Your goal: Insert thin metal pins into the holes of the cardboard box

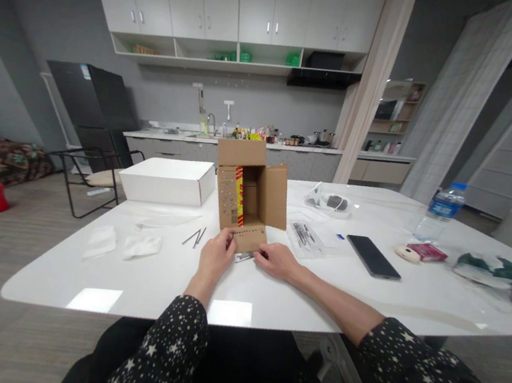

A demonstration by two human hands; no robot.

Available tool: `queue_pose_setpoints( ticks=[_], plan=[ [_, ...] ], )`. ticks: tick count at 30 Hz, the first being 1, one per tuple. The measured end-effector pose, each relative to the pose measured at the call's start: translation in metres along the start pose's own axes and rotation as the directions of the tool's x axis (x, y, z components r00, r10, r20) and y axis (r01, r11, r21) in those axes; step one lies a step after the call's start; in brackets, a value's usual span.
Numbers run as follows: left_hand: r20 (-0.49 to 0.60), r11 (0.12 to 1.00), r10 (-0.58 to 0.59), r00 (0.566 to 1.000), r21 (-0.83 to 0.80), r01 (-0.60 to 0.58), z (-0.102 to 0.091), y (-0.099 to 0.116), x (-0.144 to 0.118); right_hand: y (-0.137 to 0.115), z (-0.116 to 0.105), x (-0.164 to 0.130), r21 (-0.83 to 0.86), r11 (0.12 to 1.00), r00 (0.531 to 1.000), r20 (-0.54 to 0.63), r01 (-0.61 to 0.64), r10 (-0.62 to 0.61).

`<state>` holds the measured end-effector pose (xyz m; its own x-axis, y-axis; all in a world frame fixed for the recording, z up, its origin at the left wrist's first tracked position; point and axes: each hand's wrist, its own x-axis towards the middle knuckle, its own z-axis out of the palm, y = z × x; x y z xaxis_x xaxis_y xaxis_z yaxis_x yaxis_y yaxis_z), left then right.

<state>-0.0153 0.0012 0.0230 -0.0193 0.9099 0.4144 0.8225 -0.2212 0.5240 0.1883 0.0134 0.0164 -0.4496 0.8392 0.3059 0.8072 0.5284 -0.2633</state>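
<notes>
In front of me on the white table stands an open cardboard box (226, 196), its opening facing me and its flaps spread. A row of small holes runs across the lower front flap (251, 240), and more dots mark the left flap. My left hand (218, 251) is closed at the left edge of that lower flap, fingers gripping it. Curled fingers of my right hand (278, 261) are by the flap's right corner; what they hold is hidden. Several thin metal nails (243, 257) lie partly under the flap, between the hands. Further nails (195, 237) lie to the left.
A closed white box (167, 181) stands left of the cardboard box, with crumpled white tissues (143, 246) nearer me. To the right are a clear plastic bag of nails (305, 238), a black phone (373, 257), a red packet (427, 251), and a water bottle (441, 211).
</notes>
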Motion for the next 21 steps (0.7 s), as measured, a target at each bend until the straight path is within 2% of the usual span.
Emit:
queue_pose_setpoints(
  ticks=[21],
  plan=[
    [0.014, 0.999, -0.027, 1.0, -0.02, 0.027, -0.0044, 0.0041, -0.0017, 0.0013, 0.0011, 0.0005, -0.012, 1.0, 0.999, -0.019, 0.025, -0.025]
  ],
)
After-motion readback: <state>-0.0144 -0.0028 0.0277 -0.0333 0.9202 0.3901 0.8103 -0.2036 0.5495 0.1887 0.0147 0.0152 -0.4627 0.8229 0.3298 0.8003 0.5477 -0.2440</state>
